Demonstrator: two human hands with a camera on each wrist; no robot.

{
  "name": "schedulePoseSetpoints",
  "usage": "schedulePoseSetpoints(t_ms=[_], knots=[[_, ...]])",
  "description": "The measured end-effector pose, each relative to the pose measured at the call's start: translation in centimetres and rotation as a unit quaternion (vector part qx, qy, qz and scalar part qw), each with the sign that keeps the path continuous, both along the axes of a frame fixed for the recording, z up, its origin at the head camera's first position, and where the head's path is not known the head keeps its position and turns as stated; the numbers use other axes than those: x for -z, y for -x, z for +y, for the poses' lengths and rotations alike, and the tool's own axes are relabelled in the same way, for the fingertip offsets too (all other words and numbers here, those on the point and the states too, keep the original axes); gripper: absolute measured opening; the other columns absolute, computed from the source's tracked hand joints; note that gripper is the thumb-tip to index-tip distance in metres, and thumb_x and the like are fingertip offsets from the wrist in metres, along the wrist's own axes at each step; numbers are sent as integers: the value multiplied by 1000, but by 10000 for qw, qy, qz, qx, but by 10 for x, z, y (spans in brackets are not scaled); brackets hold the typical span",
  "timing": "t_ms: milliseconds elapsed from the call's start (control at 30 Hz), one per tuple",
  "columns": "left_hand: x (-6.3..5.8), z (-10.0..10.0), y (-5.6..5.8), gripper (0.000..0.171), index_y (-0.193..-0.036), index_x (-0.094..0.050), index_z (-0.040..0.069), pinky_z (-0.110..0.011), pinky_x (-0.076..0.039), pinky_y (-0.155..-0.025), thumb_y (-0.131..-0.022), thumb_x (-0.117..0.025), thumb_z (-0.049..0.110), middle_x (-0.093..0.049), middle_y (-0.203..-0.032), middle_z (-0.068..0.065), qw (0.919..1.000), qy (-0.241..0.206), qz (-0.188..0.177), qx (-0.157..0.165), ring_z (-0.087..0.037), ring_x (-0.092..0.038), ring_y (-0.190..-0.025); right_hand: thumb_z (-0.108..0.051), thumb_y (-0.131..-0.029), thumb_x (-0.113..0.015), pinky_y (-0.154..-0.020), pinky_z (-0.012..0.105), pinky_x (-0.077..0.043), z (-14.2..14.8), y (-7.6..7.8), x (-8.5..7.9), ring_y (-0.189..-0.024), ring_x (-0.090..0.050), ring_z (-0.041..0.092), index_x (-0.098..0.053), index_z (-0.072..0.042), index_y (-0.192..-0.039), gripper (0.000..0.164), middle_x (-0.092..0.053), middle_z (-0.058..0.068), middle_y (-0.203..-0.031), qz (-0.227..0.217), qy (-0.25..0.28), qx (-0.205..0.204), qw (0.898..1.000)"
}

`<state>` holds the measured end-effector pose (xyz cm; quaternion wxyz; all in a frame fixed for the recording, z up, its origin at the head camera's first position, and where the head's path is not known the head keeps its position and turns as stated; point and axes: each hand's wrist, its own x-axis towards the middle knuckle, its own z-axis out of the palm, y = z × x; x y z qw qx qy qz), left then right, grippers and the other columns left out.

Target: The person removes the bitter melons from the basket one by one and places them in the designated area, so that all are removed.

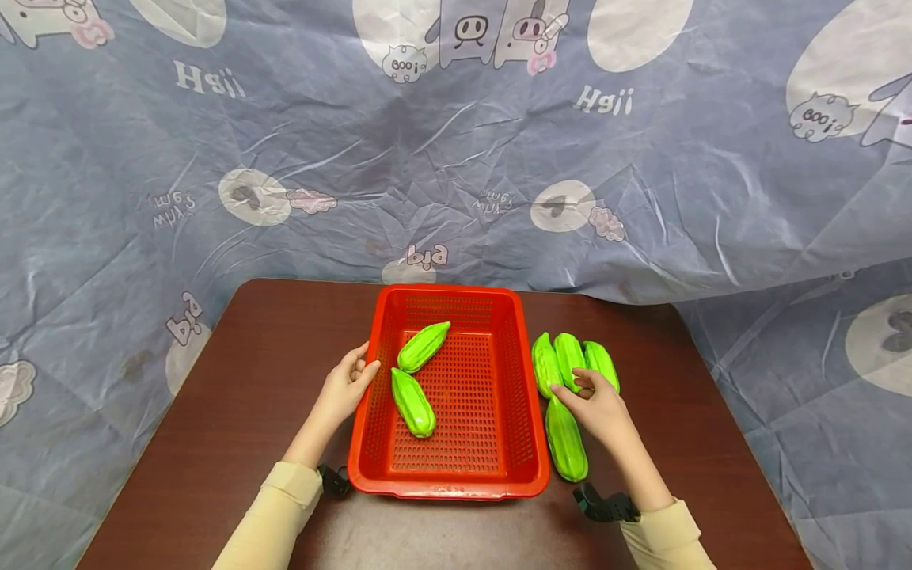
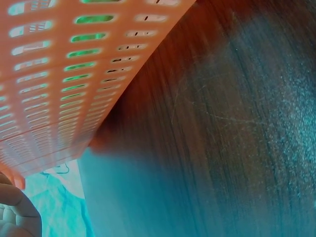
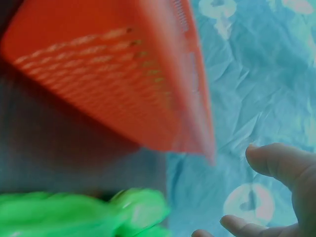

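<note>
A red plastic basket (image 1: 449, 486) with slotted walls stands on the table, with two ridged green bitter melons (image 1: 413, 402) lying inside its left half. At its left rim, my left hand (image 1: 346, 384) holds the edge between thumb and fingers; curled fingers (image 2: 19, 207) show beside the slotted wall in the left wrist view. My right hand (image 1: 597, 405) hovers over the bitter melons (image 1: 568, 439) on the table right of the basket, thumb and fingers apart, nothing held. In the right wrist view, its thumb (image 3: 276, 160) is spread away from the fingers, with blurred green melons (image 3: 59, 215) below left.
The brown table (image 1: 285, 332) has a rounded far left corner. Behind it hangs a blue-grey printed cloth (image 1: 442, 158), which drapes over the table's far right edge. A dark strap (image 1: 609, 507) is around my right wrist.
</note>
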<state>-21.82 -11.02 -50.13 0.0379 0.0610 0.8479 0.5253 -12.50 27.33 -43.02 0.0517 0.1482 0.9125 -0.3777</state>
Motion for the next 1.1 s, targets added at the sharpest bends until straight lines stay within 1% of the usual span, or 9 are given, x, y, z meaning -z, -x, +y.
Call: schedulePoseSetpoints(t_ms=[133, 233, 367, 533, 700, 833, 933, 1100], knots=[[-1, 0, 0, 56, -149, -40, 1, -22, -44, -62, -101, -58, 26, -58, -97, -12, 10000, -47, -67, 38, -14, -52, -75, -39, -93, -66, -98, 52, -48, -14, 9, -14, -128, -50, 44, -42, 2, -144, 69, -50, 28, -140, 258, 86, -202, 9994], [-2, -1, 1, 56, -148, -41, 1, -22, -46, -63, -101, -59, 25, -60, -97, -13, 9999, -49, -90, 47, -14, -54, -75, -37, -93, -66, -99, 52, -47, -27, 15, -22, -129, -49, 44, -42, 2, -144, 69, -49, 27, -141, 357, 190, -376, 9985], [-4, -1, 2, 54, -146, -43, 0, -21, -47, -64, -100, -60, 22, -61, -96, -14, 9999, -66, -98, 35, -14, -54, -74, -38, -93, -67, -100, 52, -46, -45, 24, -27, -128, -50, 42, -44, 0, -144, 68, -49, 24, -142, 413, 284, -557, 9972], [-5, -1, 2, 53, -146, -43, -1, -20, -48, -63, -100, -60, 20, -61, -95, -15, 9999, -104, -94, 53, -14, -54, -73, -37, -92, -69, -101, 53, -44, -67, 36, -31, -126, -51, 39, -47, -1, -141, 65, -52, 22, -139, 512, 315, -778, 9952], [-6, -1, 2, 53, -145, -43, -1, -20, -48, -63, -100, -60, 19, -62, -95, -15, 9999, -127, -105, 38, -13, -55, -73, -38, -90, -70, -101, 51, -45, -92, 48, -29, -125, -52, 37, -50, -3, -139, 64, -53, 19, -138, 440, 380, -987, 9934], [-5, -1, 3, 53, -145, -44, -1, -20, -48, -63, -100, -60, 20, -62, -95, -14, 9998, -139, -106, 56, -13, -55, -72, -39, -88, -72, -100, 49, -45, -110, 59, -25, -124, -52, 34, -52, -5, -138, 64, -54, 16, -138, 414, 301, -1194, 9915], [-4, -1, 4, 53, -145, -44, -2, -20, -48, -63, -99, -61, 20, -62, -94, -15, 9998, -169, -95, 61, -13, -56, -72, -40, -87, -73, -100, 48, -45, -123, 66, -19, -124, -53, 32, -54, -6, -137, 64, -55, 15, -136, 443, 108, -1442, 9885], [-4, -1, 3, 54, -146, -43, -1, -20, -47, -62, -99, -61, 21, -61, -94, -14, 9997, -181, -136, 36, -13, -54, -72, -40, -85, -75, -99, 48, -46, -143, 74, -8, -122, -55, 32, -55, -5, -135, 64, -57, 17, -134, 457, -196, -1822, 9820]])
